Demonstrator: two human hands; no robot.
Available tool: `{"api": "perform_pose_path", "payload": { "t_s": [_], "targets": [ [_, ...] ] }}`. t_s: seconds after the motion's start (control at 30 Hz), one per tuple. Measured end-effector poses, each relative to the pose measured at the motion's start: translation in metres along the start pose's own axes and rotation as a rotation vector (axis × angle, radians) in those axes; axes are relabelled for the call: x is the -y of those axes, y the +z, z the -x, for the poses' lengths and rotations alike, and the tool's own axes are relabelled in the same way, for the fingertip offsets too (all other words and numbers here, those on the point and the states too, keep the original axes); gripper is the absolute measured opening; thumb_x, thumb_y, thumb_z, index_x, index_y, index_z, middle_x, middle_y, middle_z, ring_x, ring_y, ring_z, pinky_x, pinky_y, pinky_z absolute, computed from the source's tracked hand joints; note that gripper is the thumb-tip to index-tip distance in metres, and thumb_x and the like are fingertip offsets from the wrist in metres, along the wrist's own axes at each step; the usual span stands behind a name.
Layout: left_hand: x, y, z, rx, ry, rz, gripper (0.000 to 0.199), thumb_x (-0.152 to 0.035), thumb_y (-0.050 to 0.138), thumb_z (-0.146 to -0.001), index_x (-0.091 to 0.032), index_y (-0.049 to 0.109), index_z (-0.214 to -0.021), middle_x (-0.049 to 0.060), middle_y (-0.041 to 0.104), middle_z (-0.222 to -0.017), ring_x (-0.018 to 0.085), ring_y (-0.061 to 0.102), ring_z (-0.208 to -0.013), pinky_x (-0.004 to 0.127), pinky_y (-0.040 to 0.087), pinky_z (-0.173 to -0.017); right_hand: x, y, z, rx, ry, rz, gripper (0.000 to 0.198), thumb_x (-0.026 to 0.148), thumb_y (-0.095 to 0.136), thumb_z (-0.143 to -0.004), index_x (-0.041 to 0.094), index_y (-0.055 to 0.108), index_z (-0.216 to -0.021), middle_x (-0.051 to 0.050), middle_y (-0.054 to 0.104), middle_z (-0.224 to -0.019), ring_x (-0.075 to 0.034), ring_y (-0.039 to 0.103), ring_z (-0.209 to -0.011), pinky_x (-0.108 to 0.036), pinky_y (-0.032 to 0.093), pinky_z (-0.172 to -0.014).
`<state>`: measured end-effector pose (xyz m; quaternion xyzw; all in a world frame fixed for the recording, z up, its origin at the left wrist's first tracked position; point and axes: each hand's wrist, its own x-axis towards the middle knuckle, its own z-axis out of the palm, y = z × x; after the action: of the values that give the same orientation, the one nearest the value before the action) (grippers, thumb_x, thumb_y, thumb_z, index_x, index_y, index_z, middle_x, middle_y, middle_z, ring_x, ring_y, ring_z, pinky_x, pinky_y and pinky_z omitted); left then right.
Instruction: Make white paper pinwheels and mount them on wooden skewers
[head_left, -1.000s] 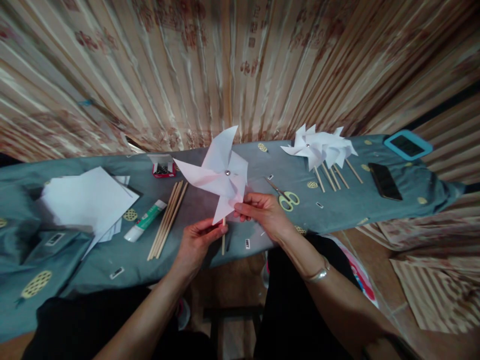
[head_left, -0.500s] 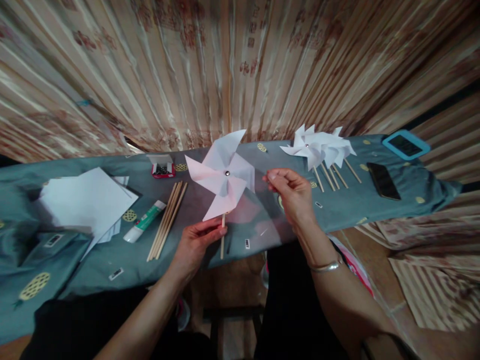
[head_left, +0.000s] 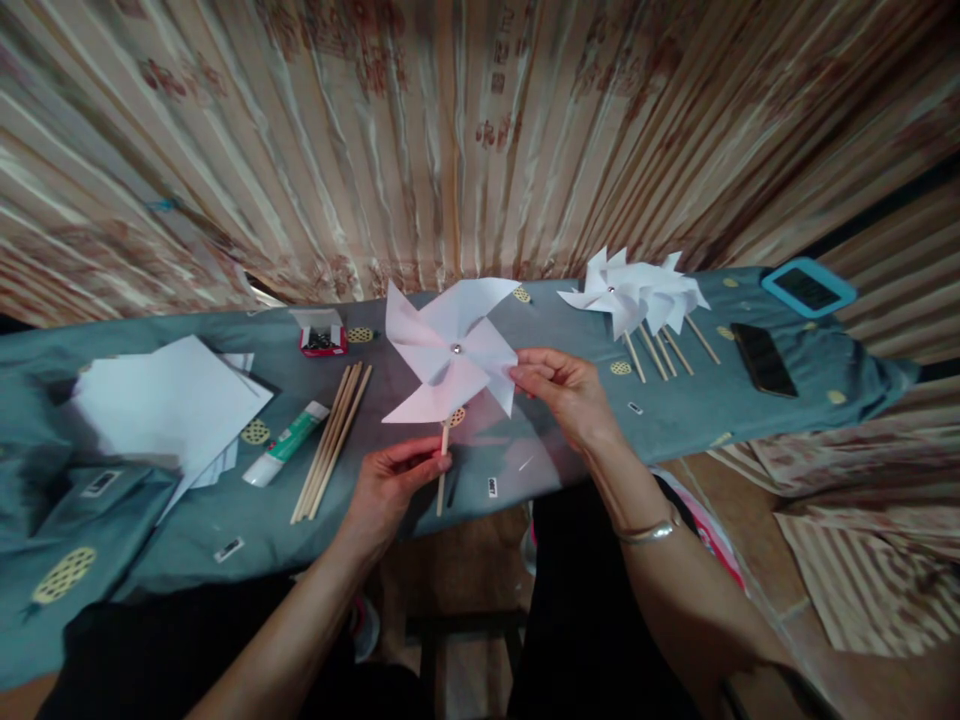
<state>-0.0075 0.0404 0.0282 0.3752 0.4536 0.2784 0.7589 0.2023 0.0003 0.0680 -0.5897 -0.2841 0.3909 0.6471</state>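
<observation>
A white paper pinwheel [head_left: 431,352] with a silver pin at its centre is held upright over the table. My left hand [head_left: 390,485] is closed around its thin wooden stick [head_left: 444,440], below the blades. On the other side, my right hand [head_left: 562,392] has thumb and forefinger together at the edge of the right-hand blade. The fingertips touch the paper there; how firmly they pinch it is hard to make out.
Left lie white paper sheets [head_left: 176,395], a glue stick [head_left: 285,443], several wooden sticks [head_left: 330,445] and an open red box [head_left: 322,338] of pins. Finished pinwheels [head_left: 637,292], a dark phone [head_left: 763,360] and a blue-framed device [head_left: 810,288] rest right. A curtain [head_left: 450,140] hangs behind.
My right hand has moved left onto the pinwheel's blade. The blades have turned around the pin, while my left hand stays on the stick.
</observation>
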Motion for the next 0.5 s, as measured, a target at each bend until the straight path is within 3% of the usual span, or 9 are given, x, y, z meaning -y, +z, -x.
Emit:
{"api": "perform_pose_path", "payload": {
  "t_s": [0.5],
  "targets": [
    [-0.0006,0.0003,-0.0014,-0.034,0.045,-0.048,0.036,-0.032,0.092,-0.04,-0.021,0.078,-0.071,0.002,0.076,-0.072,0.011,0.063,-0.066,0.021,0.049,-0.068,-0.0007,0.0059,0.009,0.071,0.128,0.011,0.021,0.03,0.083,-0.056,0.018,0.072,-0.07,0.004,0.066,-0.055,-0.006,0.057,-0.049,-0.019,0.039,-0.046]
  ]
}}
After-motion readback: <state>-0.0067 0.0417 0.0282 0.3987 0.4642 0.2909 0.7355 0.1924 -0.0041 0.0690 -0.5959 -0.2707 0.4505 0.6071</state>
